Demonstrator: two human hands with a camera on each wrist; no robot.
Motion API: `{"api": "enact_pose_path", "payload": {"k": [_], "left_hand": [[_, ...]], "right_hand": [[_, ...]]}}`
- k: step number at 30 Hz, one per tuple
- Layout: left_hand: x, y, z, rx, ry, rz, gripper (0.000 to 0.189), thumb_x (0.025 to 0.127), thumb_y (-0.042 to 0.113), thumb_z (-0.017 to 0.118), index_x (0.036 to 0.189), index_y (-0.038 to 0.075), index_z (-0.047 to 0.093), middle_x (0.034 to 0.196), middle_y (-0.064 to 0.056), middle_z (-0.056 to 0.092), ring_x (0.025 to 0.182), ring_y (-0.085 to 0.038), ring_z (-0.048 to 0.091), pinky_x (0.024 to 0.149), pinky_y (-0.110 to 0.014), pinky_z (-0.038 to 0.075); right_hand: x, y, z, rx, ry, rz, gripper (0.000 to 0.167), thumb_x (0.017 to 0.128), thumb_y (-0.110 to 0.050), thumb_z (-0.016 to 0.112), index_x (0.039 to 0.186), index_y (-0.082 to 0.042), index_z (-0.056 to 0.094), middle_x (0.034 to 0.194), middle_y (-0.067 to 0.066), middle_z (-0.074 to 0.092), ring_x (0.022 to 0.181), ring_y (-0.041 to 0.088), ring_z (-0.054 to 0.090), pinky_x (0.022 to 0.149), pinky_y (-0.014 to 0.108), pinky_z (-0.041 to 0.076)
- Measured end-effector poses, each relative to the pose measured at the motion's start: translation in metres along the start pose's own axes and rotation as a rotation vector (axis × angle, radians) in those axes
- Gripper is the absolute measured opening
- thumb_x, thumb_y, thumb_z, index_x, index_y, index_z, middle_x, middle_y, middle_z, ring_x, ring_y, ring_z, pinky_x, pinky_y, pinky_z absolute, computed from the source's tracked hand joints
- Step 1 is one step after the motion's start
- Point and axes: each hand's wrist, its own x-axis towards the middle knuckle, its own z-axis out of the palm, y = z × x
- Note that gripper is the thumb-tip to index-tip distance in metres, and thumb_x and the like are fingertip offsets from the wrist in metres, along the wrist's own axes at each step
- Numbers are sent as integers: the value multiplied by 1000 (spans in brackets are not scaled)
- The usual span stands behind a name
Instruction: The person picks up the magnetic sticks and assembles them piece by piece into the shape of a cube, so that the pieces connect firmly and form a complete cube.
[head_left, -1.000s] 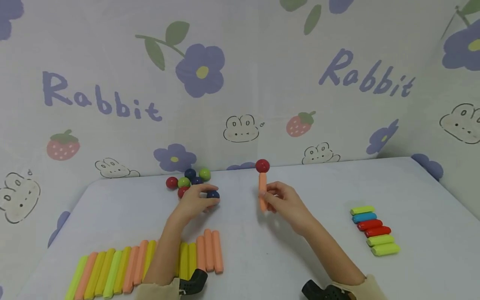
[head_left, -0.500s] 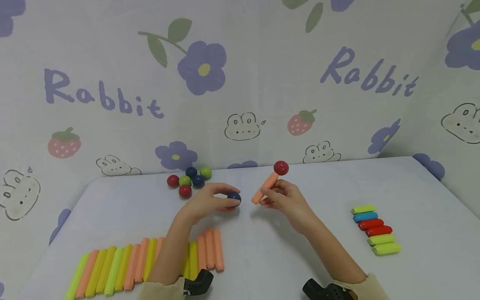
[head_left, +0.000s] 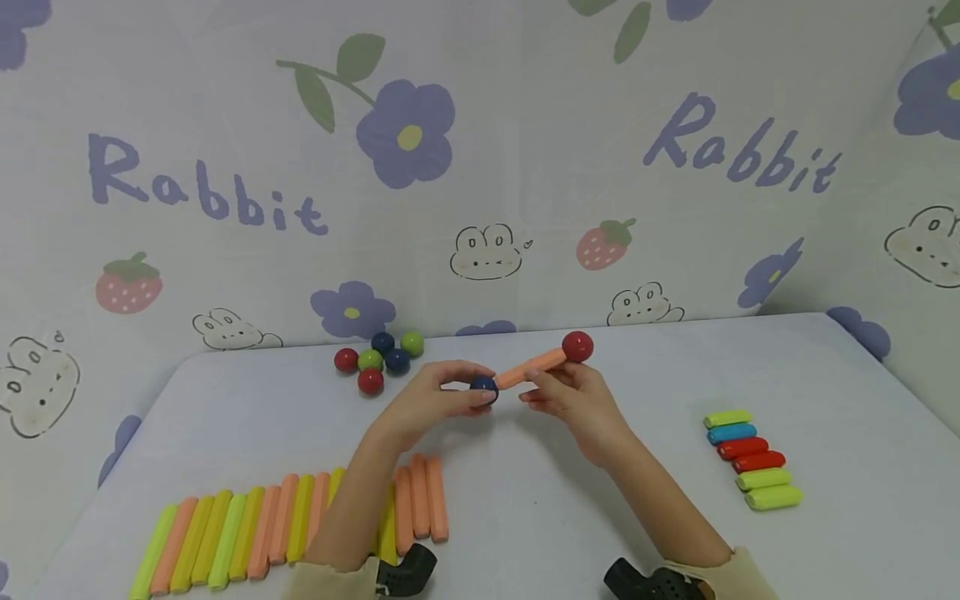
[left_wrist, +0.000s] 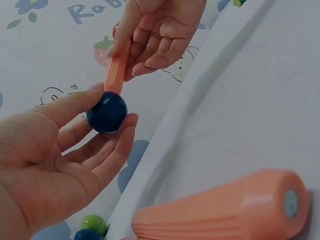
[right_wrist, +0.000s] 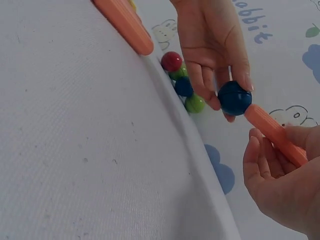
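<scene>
Hands [head_left: 427, 402] [head_left: 576, 407] pinching, close together, forearms [head_left: 351, 510] [head_left: 667, 504] angled inward

White-covered table [head_left: 540, 533]. Near left: row of long sticks [head_left: 300, 517], orange, yellow and yellow-green, lying side by side, part of row hidden; three orange ones at right end. Far left: cluster of six balls [head_left: 371, 360], two red, two green, two dark blue. Right: six short sticks [head_left: 750, 461] in file, far to near yellow-green, blue, two red, two yellow-green.
</scene>
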Motion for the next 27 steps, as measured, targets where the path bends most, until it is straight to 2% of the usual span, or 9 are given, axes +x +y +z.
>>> {"api": "enact_pose_path", "payload": {"k": [2, 5, 7, 9, 12, 18, 21, 24, 27], "left_hand": [[-1, 1, 0, -9, 27, 3, 37, 101, 11, 71, 136, -1, 66, 122, -15, 72, 105, -23, 76, 101, -38, 59], [-2, 4, 1, -11, 76, 12, 38, 101, 11, 71, 137, 0, 65, 123, -16, 72, 107, -24, 75, 102, -38, 59], [-3, 5, 1, -14, 98, 15, 39, 101, 11, 71, 138, 0, 65, 125, -16, 71, 108, -24, 74, 103, -39, 58], [-4, 7, 1, -5, 117, 20, 41, 101, 12, 72, 139, 1, 65, 127, -15, 70, 108, -23, 73, 105, -41, 57], [-5, 9, 0, -11, 146, 25, 41, 100, 12, 73, 139, 3, 66, 132, -14, 68, 111, -25, 73, 110, -46, 53], [-5, 10, 0, -26, 223, 37, 40, 98, 9, 74, 138, 7, 68, 139, -13, 64, 116, -34, 71, 114, -51, 49], [-4, 9, 1, -25, 261, 46, 41, 98, 9, 74, 138, 7, 68, 142, -14, 62, 116, -33, 72, 113, -50, 50], [-2, 7, 5, -7, 320, 43, 41, 98, 11, 76, 138, 8, 68, 141, -15, 62, 115, -29, 73, 111, -48, 53], [2, 5, 12, 14, 384, 34, 42, 97, 11, 77, 138, 6, 68, 136, -16, 65, 115, -30, 73, 108, -46, 55]], "right_hand": [[1, -1, 0, 24, 4, 10, 51, 114, -35, 48, 140, 9, 54, 129, 19, 67, 92, 12, 74, 89, 22, 61], [1, -1, -1, 119, 5, 27, 75, 113, -57, 28, 145, 6, 54, 130, 14, 70, 91, 14, 76, 88, 25, 62], [1, -1, -1, 187, 0, 33, 86, 111, -64, 18, 148, 6, 52, 125, 9, 73, 90, 15, 77, 87, 27, 62], [1, -1, -2, 232, -3, 34, 90, 110, -65, 13, 149, 6, 52, 120, 4, 74, 90, 17, 77, 87, 29, 63], [2, -1, -6, 252, 5, 43, 84, 111, -61, 15, 148, 5, 54, 115, 0, 75, 91, 18, 76, 87, 30, 63], [5, -6, -17, 295, 62, 65, 53, 113, -47, 32, 139, -6, 56, 110, 0, 73, 88, 17, 73, 88, 25, 62], [5, -7, -24, 310, 79, 54, 42, 114, -36, 38, 137, -5, 54, 106, 1, 71, 86, 16, 71, 89, 23, 61], [6, -7, -30, 257, 87, 44, 42, 114, -31, 42, 142, -1, 51, 106, 0, 70, 88, 14, 71, 90, 22, 60], [7, -6, -35, 174, 75, 33, 48, 115, -28, 44, 152, 2, 42, 117, 4, 68, 92, 11, 71, 91, 20, 59]]}}
